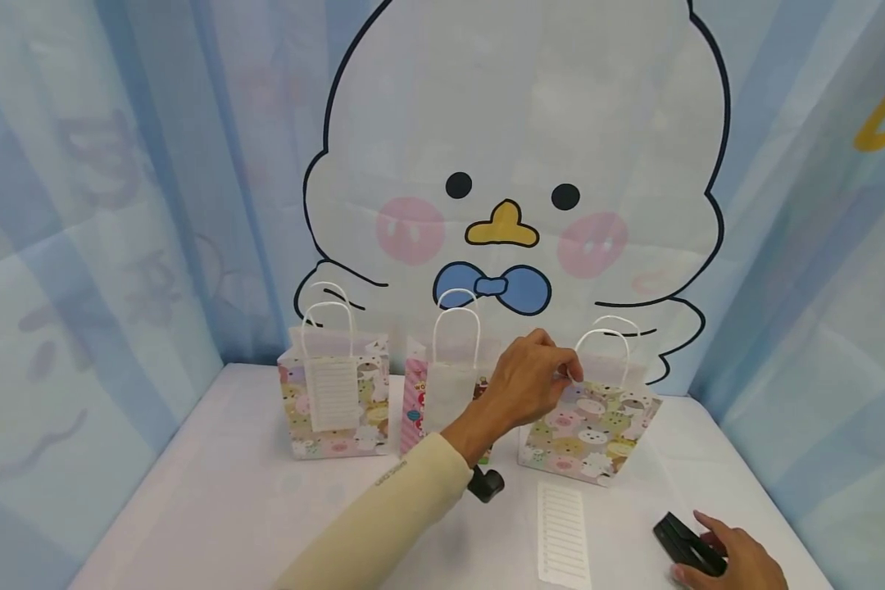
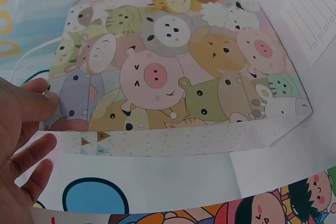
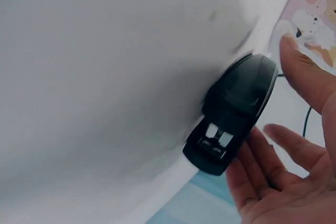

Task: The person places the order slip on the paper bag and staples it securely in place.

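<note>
At the right stands a paper gift bag (image 1: 583,426) printed with cartoon animals, its white loop handles up. My left hand (image 1: 534,373) pinches the top left edge of this bag between thumb and index finger. In the left wrist view the other fingers of the left hand (image 2: 26,145) stay off the bag (image 2: 157,72). At the front right, my right hand (image 1: 741,561) is around a black stapler (image 1: 684,541), thumb and fingers spread. In the right wrist view the fingers reach beside the stapler (image 3: 236,103), while the thumb stands apart from it.
A lined white paper strip (image 1: 563,533) lies before the right bag. An animal-print bag (image 1: 376,410) with a lined paper on its front stands at left. A pink bag (image 1: 413,401) in the middle is partly behind my left arm. A small black object (image 1: 487,485) shows below that forearm.
</note>
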`<state>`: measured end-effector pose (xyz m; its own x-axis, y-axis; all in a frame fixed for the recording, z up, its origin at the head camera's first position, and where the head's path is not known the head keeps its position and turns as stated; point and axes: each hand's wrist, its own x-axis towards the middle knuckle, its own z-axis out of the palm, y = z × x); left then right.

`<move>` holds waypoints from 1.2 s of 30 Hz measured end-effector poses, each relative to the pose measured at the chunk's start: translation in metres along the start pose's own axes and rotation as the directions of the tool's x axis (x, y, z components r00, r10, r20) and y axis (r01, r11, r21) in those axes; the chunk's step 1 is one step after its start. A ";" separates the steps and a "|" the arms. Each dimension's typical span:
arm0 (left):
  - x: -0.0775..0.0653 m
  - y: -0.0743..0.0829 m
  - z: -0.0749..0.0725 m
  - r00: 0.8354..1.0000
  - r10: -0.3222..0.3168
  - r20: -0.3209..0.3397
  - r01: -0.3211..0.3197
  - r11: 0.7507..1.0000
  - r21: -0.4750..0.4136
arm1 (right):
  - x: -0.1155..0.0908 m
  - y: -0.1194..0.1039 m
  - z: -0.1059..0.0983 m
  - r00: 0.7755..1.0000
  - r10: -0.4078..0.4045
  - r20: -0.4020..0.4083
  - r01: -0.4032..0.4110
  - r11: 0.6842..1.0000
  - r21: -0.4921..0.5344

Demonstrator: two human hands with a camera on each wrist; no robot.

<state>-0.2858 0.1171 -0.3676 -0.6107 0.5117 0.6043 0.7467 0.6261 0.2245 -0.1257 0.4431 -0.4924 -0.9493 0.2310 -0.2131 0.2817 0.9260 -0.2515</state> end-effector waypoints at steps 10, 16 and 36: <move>-0.001 0.000 -0.001 1.000 -0.009 0.014 0.009 1.000 0.003 | -0.014 -0.054 0.000 0.972 -0.078 -0.222 0.114 0.982 0.152; -0.002 -0.001 0.000 1.000 -0.011 0.016 0.012 1.000 -0.013 | -0.014 -0.079 0.004 0.977 -0.095 -0.193 0.138 0.965 0.224; -0.001 -0.003 -0.001 1.000 -0.007 0.024 0.008 1.000 -0.019 | -0.011 -0.135 0.036 0.975 -0.220 -0.028 0.220 0.946 0.237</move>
<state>-0.2871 0.1146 -0.3683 -0.6223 0.5215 0.5838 0.7469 0.6188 0.2434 -0.1487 0.3047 -0.4904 -0.9916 0.0303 -0.1259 0.0907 0.8561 -0.5088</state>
